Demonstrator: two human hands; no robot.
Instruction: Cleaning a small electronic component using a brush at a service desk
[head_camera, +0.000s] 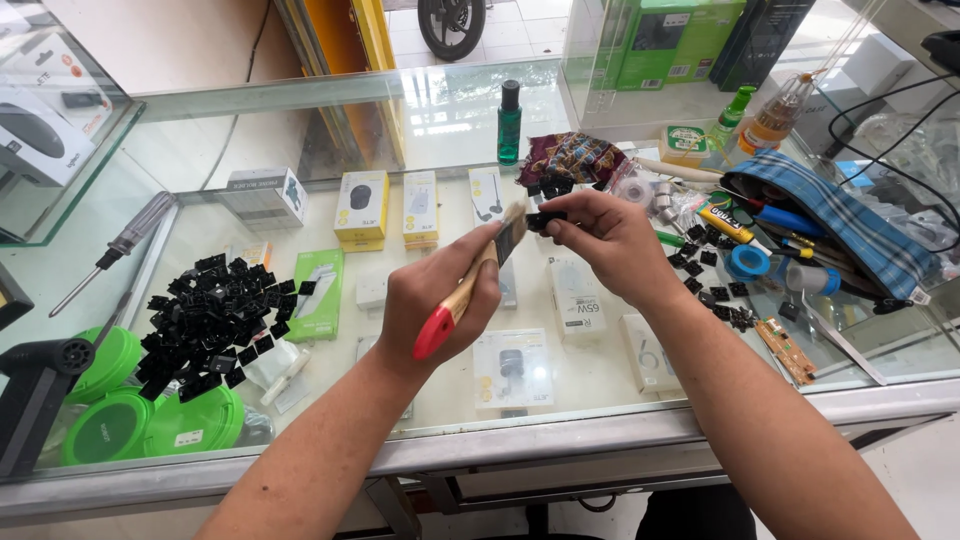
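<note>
The left hand (440, 290) grips a paintbrush (470, 280) — bristles against a small black part (545, 220), pinched by right hand (605, 240) fingers above the glass counter (600, 380). Likely brushing it clean — next needs a fresh part from the black pile (215, 320).

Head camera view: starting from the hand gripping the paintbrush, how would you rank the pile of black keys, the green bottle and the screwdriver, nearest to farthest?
From the left hand, which holds the paintbrush:
1. Pile of black keys, to its left on the glass counter.
2. Green bottle, farther back, slightly right.
3. Screwdriver, far left near the counter's edge.
</note>
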